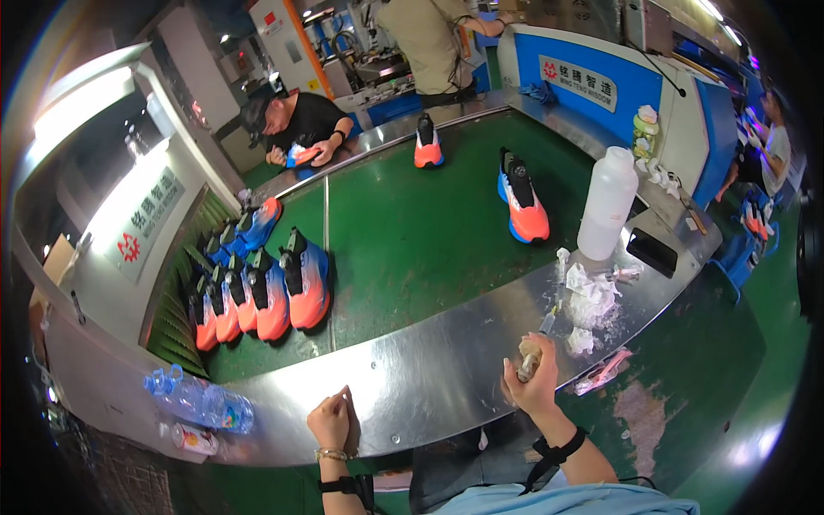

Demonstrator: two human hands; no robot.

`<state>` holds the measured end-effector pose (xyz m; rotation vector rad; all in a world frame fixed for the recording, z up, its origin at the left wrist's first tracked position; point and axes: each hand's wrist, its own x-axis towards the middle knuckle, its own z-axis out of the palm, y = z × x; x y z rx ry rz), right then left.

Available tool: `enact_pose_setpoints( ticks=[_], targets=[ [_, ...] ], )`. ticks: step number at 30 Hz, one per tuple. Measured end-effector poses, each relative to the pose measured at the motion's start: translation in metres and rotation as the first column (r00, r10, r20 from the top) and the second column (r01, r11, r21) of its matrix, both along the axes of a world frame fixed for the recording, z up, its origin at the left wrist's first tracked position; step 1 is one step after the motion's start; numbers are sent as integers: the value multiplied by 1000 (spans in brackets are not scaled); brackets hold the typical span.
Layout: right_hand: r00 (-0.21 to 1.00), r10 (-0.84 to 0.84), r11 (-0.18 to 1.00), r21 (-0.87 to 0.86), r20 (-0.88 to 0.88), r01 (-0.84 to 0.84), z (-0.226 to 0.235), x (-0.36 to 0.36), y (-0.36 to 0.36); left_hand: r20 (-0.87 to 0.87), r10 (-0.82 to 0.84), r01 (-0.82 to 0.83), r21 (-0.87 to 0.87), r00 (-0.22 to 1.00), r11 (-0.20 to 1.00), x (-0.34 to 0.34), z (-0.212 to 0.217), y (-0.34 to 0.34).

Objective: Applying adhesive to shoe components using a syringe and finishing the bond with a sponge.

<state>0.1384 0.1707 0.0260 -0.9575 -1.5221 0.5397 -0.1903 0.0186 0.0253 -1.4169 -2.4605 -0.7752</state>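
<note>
My right hand (534,384) is closed round a tool with a lumpy beige handle (529,359) and a narrow grey tip, held over the steel edge of the bench. Just beyond it lie crumpled white tissues (592,296) and a small thin tube (561,266). My left hand (330,422) is curled into a loose fist at the near steel edge, and nothing shows in its fingers. On the green belt, a blue and orange running shoe (522,202) stands at the right, another shoe (427,144) farther back, and several more shoes (268,296) are grouped at the left.
A white plastic bottle (606,206) and a black phone (652,251) stand and lie at the right. Clear water bottles (202,405) and a can (196,439) lie at the near left. Across the belt, a person (300,129) handles a shoe; another person (425,43) stands behind.
</note>
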Motion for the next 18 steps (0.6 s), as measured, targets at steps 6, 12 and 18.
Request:
enact_pose_setpoints(
  ticks=[6, 12, 18],
  targets=[
    [1000, -29, 999, 30, -1, 29, 0, 1, 0, -36, -161, 151, -197, 986, 969, -14, 14, 4],
    [997, -46, 997, 54, -64, 49, 4, 10, 4, 386, -386, 526, -381, 838, 760, 8, 46, 119],
    [991, -104, 994, 7, -83, 105, 0, 7, 7, 906, -224, 605, -44, 360, 795, 66, 34, 291]
  ],
)
